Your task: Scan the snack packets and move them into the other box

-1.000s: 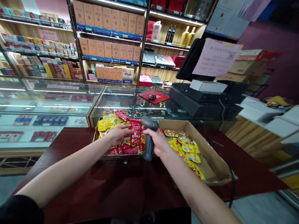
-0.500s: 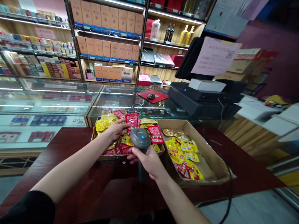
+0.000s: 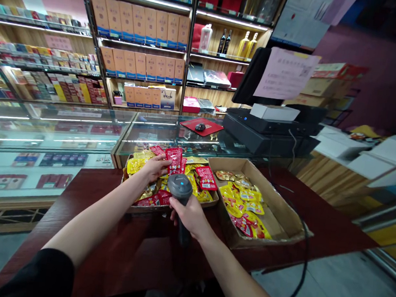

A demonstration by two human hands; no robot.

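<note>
My left hand (image 3: 156,168) is closed on the edge of a red snack packet (image 3: 173,159), held up over the left cardboard box (image 3: 157,208). That box is filled with yellow and red snack packets. Wrapped around the handle of a dark grey barcode scanner (image 3: 180,188) is my right hand (image 3: 190,215). The scanner's head, with a small blue light on top, is in front of the box and points toward the red packet. To the right stands a second cardboard box (image 3: 291,218), partly filled with yellow, red and gold packets (image 3: 240,199).
Both boxes rest on a dark red wooden table (image 3: 105,237). Behind it is a glass counter (image 3: 143,134) with a mouse (image 3: 200,127) on a red mat. A monitor (image 3: 252,79) and a black cash drawer (image 3: 251,135) stand at the right. A black cable (image 3: 304,266) hangs over the table's right side.
My right hand has shifted the scanner slightly left and down. The red packet in my left hand has risen a little. The boxes have stayed in place.
</note>
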